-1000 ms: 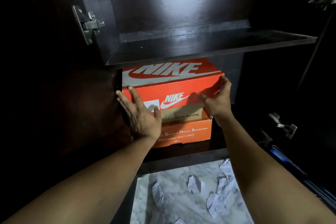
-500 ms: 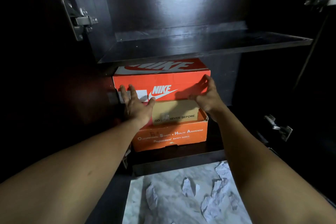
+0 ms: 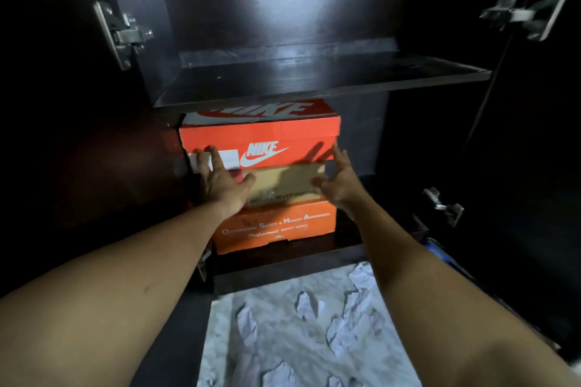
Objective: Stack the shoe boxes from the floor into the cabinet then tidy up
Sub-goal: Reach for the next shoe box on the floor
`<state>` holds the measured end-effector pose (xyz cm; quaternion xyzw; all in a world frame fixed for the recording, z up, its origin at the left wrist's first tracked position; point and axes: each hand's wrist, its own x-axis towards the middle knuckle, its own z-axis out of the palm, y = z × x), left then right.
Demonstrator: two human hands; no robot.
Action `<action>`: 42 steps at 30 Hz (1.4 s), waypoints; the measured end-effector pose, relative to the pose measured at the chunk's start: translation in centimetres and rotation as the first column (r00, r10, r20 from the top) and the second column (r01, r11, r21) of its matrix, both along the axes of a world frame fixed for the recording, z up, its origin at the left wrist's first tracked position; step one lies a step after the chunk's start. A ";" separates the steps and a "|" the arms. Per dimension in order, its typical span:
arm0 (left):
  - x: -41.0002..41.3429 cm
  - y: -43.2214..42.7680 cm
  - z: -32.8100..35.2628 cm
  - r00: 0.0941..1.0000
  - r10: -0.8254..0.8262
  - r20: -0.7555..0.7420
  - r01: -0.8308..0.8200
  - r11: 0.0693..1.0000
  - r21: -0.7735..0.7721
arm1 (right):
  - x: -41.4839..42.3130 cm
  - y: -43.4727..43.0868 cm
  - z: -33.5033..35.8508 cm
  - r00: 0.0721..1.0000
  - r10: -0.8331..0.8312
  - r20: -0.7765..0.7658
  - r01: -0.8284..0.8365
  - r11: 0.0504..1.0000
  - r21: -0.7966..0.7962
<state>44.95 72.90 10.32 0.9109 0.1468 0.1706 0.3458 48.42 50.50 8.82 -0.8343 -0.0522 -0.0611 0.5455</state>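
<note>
A red Nike shoe box sits on top of a stack in the lower compartment of a dark cabinet. Under it lie a brown box and an orange safety-shoe box. My left hand presses flat with straight fingers against the left front of the Nike box. My right hand is at the stack's right front corner, fingers spread and loose; whether it touches the boxes is unclear.
The shelf above the boxes holds nothing visible. Metal hinges stick out on the open doors at both sides. Several crumpled white paper scraps lie on the marble floor below.
The Nike box has slid further back under the shelf. My right hand has come off its side and drawn back to the front corner. The left hand stays pressed on the front.
</note>
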 end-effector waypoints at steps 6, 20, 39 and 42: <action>-4.2 -4.3 2.2 0.981 -0.177 -0.082 0.175 0.984 -0.031 | -8.0 -6.5 1.0 0.993 -0.097 -0.072 0.089 0.991 -0.103; -24.7 -18.0 17.7 0.795 -0.603 0.069 0.605 0.796 -0.016 | -37.6 -22.7 20.9 0.913 -0.407 -0.044 0.335 0.804 -0.491; -37.0 -34.2 10.5 0.281 -0.927 -0.249 0.947 0.310 -0.087 | -55.2 -27.9 11.4 0.715 -0.663 -0.223 0.475 0.694 -0.541; -38.0 -35.8 8.6 0.190 -0.933 -0.305 0.974 0.219 -0.062 | -58.4 -28.6 7.7 0.651 -0.712 -0.263 0.521 0.671 -0.527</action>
